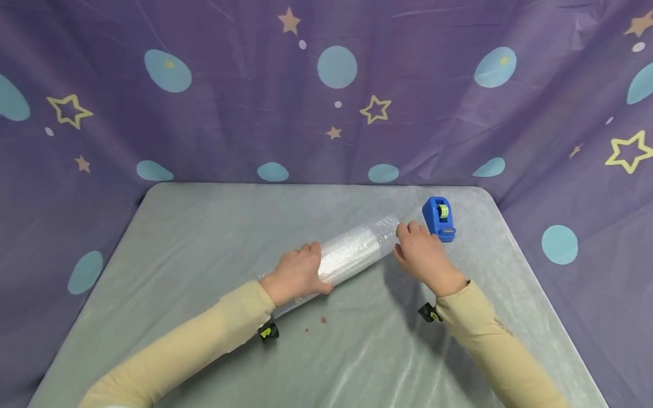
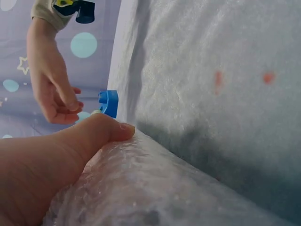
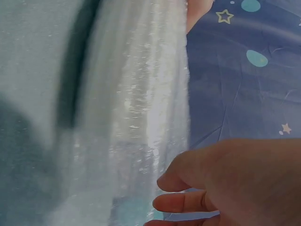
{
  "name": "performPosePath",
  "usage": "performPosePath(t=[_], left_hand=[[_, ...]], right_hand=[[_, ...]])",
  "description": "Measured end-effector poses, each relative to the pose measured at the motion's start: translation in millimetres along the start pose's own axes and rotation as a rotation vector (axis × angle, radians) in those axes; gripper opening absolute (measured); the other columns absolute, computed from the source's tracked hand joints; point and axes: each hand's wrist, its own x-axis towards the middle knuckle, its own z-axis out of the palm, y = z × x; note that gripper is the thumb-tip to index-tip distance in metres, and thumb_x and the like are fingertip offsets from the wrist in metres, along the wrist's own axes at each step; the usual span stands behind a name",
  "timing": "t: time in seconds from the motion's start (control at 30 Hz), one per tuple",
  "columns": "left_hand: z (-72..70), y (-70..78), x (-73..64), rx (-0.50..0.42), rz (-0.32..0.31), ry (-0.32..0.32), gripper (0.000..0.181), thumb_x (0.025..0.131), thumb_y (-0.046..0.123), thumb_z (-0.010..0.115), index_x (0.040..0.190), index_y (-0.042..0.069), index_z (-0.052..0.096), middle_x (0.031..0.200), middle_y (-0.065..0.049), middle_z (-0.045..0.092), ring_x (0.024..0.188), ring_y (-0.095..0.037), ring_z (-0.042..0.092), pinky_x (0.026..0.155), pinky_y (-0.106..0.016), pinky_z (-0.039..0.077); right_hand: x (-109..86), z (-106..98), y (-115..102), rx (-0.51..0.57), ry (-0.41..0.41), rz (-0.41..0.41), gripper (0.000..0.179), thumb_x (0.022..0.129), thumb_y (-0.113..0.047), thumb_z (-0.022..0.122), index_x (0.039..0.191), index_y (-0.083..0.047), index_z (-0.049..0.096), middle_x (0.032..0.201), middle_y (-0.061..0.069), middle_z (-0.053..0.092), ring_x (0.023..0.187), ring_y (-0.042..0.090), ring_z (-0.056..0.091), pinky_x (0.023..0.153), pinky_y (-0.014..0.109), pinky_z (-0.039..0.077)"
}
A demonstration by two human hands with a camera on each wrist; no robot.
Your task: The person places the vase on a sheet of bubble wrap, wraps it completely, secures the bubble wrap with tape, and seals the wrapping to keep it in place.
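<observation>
A long roll of clear bubble wrap [image 1: 349,255] lies diagonally across the table, and its middle looks white and ribbed. Its far right end is see-through and flatter. My left hand [image 1: 298,272] grips the roll near its lower left part from above, with the thumb on the near side, also visible in the left wrist view. At the far right end, my right hand [image 1: 423,255] has its fingertips by the wrap's edge. In the right wrist view its thumb and fingers [image 3: 181,202] are apart and loosely bent, with nothing visibly pinched between them.
A blue tape dispenser [image 1: 439,220] with a small roll of tape stands just beyond my right hand. Grey cloth covers the table [image 1: 204,226], with small reddish spots [image 1: 323,320] near my left hand. A purple patterned curtain [image 1: 229,113] encloses the back and sides.
</observation>
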Motion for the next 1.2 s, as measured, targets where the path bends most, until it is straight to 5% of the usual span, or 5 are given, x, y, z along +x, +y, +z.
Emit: performPosePath(t=[0.23, 0.57, 0.8, 0.97, 1.2], left_hand=[[0.8, 5.7, -7.9, -0.003, -0.009, 0.03, 0.066, 0.078, 0.046, 0.084, 0.105, -0.004, 0.051, 0.077, -0.01, 0.049, 0.059, -0.024, 0.054, 0.05, -0.04, 0.051], [1.9, 18.9, -7.4, -0.003, -0.026, 0.047, 0.081, 0.082, 0.046, 0.083, 0.125, -0.014, 0.049, 0.084, -0.016, 0.055, 0.062, -0.029, 0.059, 0.054, -0.041, 0.055], [9.8, 24.9, -9.2, -0.014, -0.002, 0.028, 0.095, 0.085, 0.049, 0.08, 0.14, -0.019, 0.042, 0.1, -0.028, 0.062, 0.069, -0.035, 0.065, 0.06, -0.043, 0.058], [15.6, 25.4, -10.4, -0.032, -0.016, -0.001, 0.097, 0.086, 0.05, 0.08, 0.143, -0.018, 0.04, 0.109, -0.032, 0.062, 0.066, -0.032, 0.064, 0.056, -0.039, 0.057], [15.6, 28.2, -10.0, -0.021, -0.008, 0.018, 0.093, 0.085, 0.05, 0.081, 0.138, -0.017, 0.042, 0.098, -0.026, 0.061, 0.067, -0.032, 0.064, 0.056, -0.038, 0.057]], right_hand=[[-9.6, 6.8, 9.5, -0.003, 0.021, 0.031, 0.014, 0.091, -0.008, 0.066, 0.093, 0.004, 0.058, 0.085, 0.018, 0.056, 0.076, 0.038, 0.055, 0.058, 0.049, 0.046], [-26.5, 8.8, 35.6, -0.032, 0.07, 0.065, 0.02, 0.088, -0.009, 0.068, 0.078, 0.002, 0.055, 0.078, 0.022, 0.056, 0.07, 0.044, 0.056, 0.057, 0.058, 0.048], [-35.7, 13.4, 65.7, 0.006, -0.001, 0.22, 0.018, 0.091, -0.01, 0.062, 0.082, 0.005, 0.057, 0.081, 0.026, 0.06, 0.071, 0.048, 0.062, 0.057, 0.063, 0.051], [-22.5, 12.1, 105.3, 0.138, -0.049, 0.369, 0.025, 0.097, -0.014, 0.052, 0.102, 0.009, 0.062, 0.094, 0.029, 0.065, 0.081, 0.047, 0.066, 0.065, 0.064, 0.052], [-4.9, 18.4, 149.6, 0.242, -0.075, 0.495, 0.044, 0.102, -0.03, 0.054, 0.12, 0.01, 0.064, 0.11, 0.029, 0.069, 0.095, 0.045, 0.067, 0.074, 0.059, 0.052]])
